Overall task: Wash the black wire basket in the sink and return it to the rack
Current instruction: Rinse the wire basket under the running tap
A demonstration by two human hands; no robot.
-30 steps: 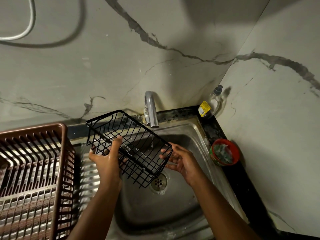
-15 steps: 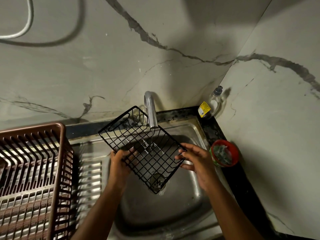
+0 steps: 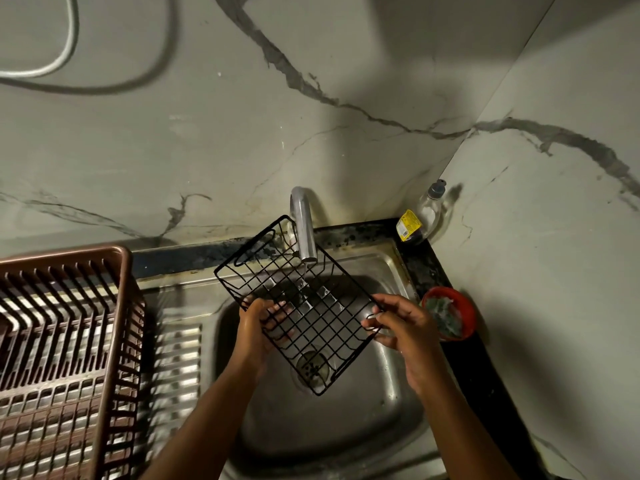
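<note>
The black wire basket [image 3: 313, 317] hangs tilted over the steel sink [image 3: 346, 427], its far end right under the chrome tap [image 3: 304, 230]. A thin stream of water falls from the spout through the wires. My left hand [image 3: 258, 329] grips the basket's left edge from below, fingers showing through the mesh. My right hand [image 3: 403, 325] pinches the wire at the basket's right corner. The brown plastic rack [image 3: 62, 358] stands on the draining board at the left, away from both hands.
A clear soap bottle with a yellow label [image 3: 420, 216] stands in the back corner. A red bowl holding a scrubber [image 3: 448, 315] sits on the dark counter right of the sink. Marble walls close in behind and on the right. The drain [image 3: 311, 368] lies under the basket.
Both hands have carried the basket rightward and turned it flatter, bringing it under the tap. My right hand went from open beside it to gripping its right corner.
</note>
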